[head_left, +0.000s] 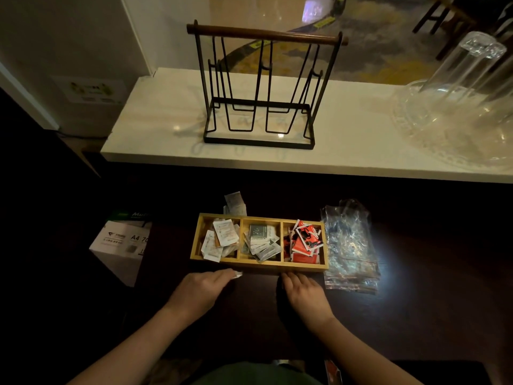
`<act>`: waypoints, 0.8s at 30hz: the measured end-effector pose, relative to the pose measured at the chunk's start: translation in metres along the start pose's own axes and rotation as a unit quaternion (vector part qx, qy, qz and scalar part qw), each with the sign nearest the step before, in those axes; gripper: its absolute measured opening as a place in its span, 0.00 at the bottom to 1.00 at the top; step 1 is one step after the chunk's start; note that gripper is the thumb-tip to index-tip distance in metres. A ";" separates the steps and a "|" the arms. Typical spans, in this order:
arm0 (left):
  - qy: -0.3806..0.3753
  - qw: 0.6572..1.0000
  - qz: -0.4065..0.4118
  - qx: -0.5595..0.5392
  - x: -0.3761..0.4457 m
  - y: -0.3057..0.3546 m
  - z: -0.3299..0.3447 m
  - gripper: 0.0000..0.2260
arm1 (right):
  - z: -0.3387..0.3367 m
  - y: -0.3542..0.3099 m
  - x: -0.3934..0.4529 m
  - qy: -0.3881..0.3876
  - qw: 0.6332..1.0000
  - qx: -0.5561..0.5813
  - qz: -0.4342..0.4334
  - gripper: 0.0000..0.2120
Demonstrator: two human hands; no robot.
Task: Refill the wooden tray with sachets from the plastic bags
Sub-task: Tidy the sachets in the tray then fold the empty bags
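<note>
Dark tabletop (416, 315), low light, one bright glare patch at right.

Tray (259, 264): wooden, three compartments, sits mid-tabletop just beyond both hands. Left compartment holds white sachets (222, 237), loosely heaped. Middle holds grey-green sachets (259, 240). Right holds red sachets (305, 240), piled high, a few tilted above the rim. A few more white packets (235, 204) lie on the tabletop just behind the tray's left end.

Bags (349, 245): clear plastic, crumpled and flattened, lying just beside the tray's right end, catching the glare.

Left hand (201, 290): forearm reaches in from lower left, palm down, low over the tabletop near the tray's front left corner. Fingers together, extended forward; at the tips a small white piece (238, 275), likely a sachet, pinched or pressed — cannot tell which.

Right hand (304, 294): forearm comes in from lower right, palm down, fingers curled slightly with tips at the tray's front wall below the red compartment. Touching the wood or just short of it — cannot tell. Holds nothing visible.

Beyond: raised white shelf (166, 129) carrying a black wire rack (259, 87) with wooden top bar, and clear glassware (458, 107) at right. Paper box (122, 245) marked A4 at left, below tabletop level.
</note>
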State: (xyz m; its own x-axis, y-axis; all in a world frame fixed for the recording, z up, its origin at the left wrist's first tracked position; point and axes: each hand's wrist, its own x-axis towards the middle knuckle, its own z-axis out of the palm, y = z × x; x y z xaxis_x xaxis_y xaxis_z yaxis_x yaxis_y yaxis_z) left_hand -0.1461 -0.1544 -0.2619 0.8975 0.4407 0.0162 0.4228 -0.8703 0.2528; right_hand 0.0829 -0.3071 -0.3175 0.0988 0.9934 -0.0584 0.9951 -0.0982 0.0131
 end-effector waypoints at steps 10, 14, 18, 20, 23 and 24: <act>-0.027 0.993 -0.048 0.107 0.075 -0.013 -0.027 0.32 | -0.013 0.013 0.004 0.024 0.997 0.045 -0.059 0.22; -0.081 0.985 -0.072 0.134 0.068 -0.029 0.002 0.25 | -0.043 0.024 0.010 0.098 0.986 0.117 -0.066 0.18; -0.062 0.985 -0.052 0.149 0.061 -0.041 0.010 0.23 | -0.064 0.049 0.030 0.145 0.984 0.101 0.034 0.22; -0.065 0.985 -0.047 0.150 0.062 -0.045 0.009 0.22 | -0.068 0.059 0.041 0.132 0.983 0.099 0.077 0.21; -0.082 0.985 -0.033 0.147 0.065 -0.051 0.007 0.20 | -0.067 0.061 0.050 0.072 0.984 0.119 0.108 0.26; -0.088 0.986 -0.027 0.140 0.065 -0.053 0.006 0.20 | -0.064 0.060 0.051 0.049 0.987 0.119 0.098 0.28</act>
State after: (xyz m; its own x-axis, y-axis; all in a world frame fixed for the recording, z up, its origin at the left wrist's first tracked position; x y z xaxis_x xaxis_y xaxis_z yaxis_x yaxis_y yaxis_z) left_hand -0.1098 -0.0810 -0.2804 0.8704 0.4644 -0.1636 0.4663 -0.8841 -0.0286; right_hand 0.1471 -0.2583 -0.2554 0.3004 0.9536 0.0190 0.9317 -0.2891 -0.2200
